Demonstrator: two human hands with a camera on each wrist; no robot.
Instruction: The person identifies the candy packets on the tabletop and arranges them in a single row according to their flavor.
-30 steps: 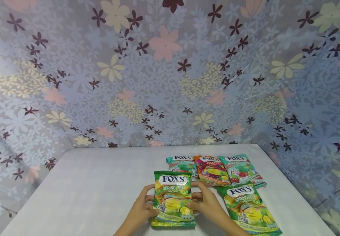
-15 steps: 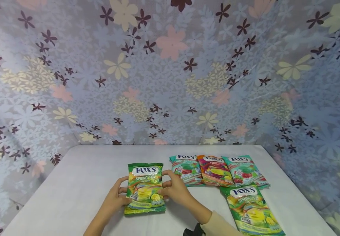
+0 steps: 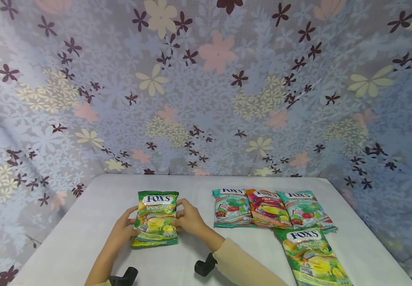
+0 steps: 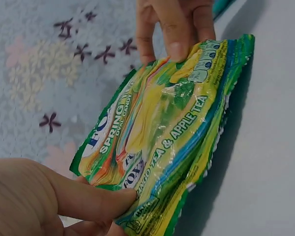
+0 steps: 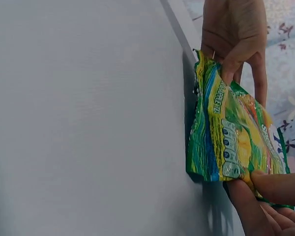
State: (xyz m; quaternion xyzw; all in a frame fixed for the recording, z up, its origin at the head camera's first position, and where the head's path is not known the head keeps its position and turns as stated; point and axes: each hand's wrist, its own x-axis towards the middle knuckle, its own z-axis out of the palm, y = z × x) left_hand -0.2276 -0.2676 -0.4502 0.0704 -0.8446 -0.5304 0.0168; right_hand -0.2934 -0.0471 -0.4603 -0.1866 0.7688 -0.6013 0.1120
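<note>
Both hands hold one green and yellow Fox's Spring Tea candy bag (image 3: 156, 220) over the left half of the white table. My left hand (image 3: 122, 230) grips its left edge, thumb on the printed front and fingers behind. On the opposite edge my right hand (image 3: 189, 218) pinches it in the same way. The left wrist view shows the bag (image 4: 157, 132) with its front up and the left thumb (image 4: 101, 199) pressing near a lower corner. In the right wrist view the bag's crimped bottom end (image 5: 201, 142) is close over the table.
Right of the hands, a Mint Blossom bag (image 3: 231, 208), an orange Fruits bag (image 3: 268, 208) and another Mint Blossom bag (image 3: 306, 210) lie in a row. A second Spring Tea bag (image 3: 313, 254) lies in front of them. Flowered cloth (image 3: 206, 99) hangs behind the white table (image 3: 191, 270).
Both hands have carried the Spring Tea bag leftward and farther back over the table, away from the other bags. The head view has turned slightly left. The other bags stay in place.
</note>
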